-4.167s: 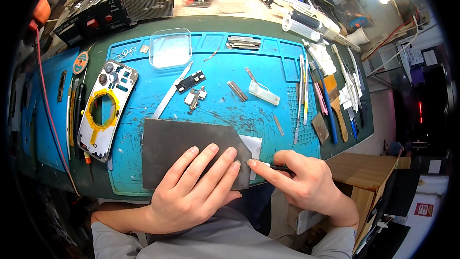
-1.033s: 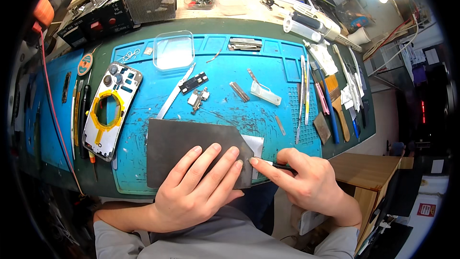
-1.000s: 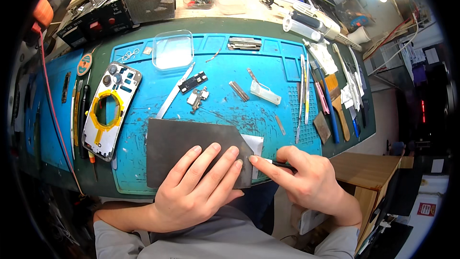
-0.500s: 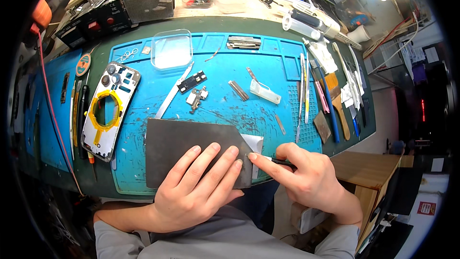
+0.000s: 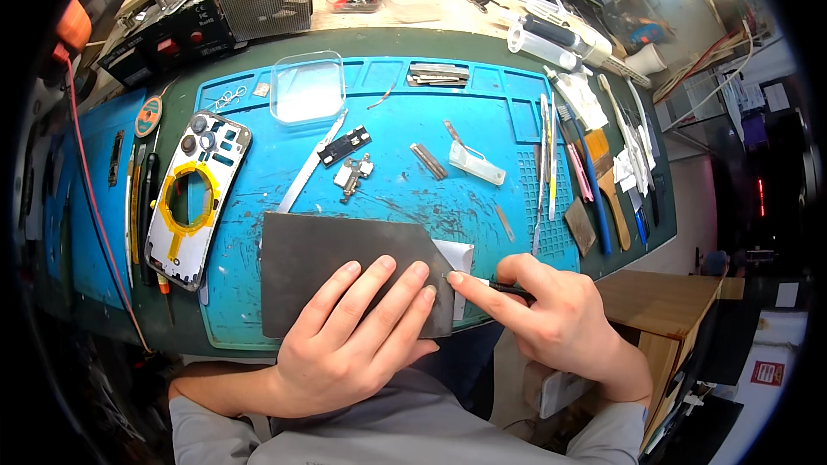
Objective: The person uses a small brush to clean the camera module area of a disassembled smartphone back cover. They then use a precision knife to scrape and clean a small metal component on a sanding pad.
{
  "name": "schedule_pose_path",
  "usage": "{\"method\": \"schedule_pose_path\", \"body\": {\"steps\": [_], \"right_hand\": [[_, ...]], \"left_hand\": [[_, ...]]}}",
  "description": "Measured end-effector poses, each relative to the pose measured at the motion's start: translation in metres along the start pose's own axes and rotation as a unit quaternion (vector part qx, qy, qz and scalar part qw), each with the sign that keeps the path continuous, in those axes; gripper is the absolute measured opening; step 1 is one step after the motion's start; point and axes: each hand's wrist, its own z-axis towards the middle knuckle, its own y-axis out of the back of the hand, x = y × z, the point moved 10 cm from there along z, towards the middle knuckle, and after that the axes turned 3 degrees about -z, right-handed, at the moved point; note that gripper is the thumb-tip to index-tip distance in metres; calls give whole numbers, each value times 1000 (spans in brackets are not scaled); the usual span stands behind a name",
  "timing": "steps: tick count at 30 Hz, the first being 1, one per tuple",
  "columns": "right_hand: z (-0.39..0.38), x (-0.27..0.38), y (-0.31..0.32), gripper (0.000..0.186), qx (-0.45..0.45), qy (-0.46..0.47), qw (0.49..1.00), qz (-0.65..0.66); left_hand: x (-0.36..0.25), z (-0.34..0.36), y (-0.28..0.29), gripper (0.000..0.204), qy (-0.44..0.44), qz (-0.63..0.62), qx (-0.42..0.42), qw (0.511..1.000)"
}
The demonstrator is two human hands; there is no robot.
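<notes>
A flat dark grey sheet [image 5: 319,250] with one slanted corner lies on the near edge of the blue work mat [image 5: 388,198]. My left hand [image 5: 353,340] rests on it, fingers stretched out flat. A white piece [image 5: 463,258] shows from under the sheet's slanted right edge. My right hand [image 5: 551,310] grips a slim black-handled tool [image 5: 508,289], index finger extended along it to the sheet's right edge. The tool's tip is hidden by that finger, so its kind cannot be made out.
A phone frame with yellow tape [image 5: 185,198] lies at left. Beyond the sheet are a steel ruler [image 5: 310,164], small phone parts [image 5: 351,176] and a clear plastic tray [image 5: 307,90]. Tweezers [image 5: 551,155] and brushes [image 5: 603,181] lie at right. A wooden cabinet [image 5: 659,301] stands beside my right arm.
My right hand has shifted very slightly up and to the right along the sheet's edge. My left hand and the sheet hold still.
</notes>
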Motion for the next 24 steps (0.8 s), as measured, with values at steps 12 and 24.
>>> {"method": "schedule_pose_path", "body": {"steps": [12,24], "right_hand": [[-3,-1,-1,56,-9,1,1000,13],[-6,2,-2,57,-8,-2,1000,9]], "left_hand": [[0,1,0,50,1,-1,-1,1000],[0,1,1,50,-3,-1,-5,1000]]}}
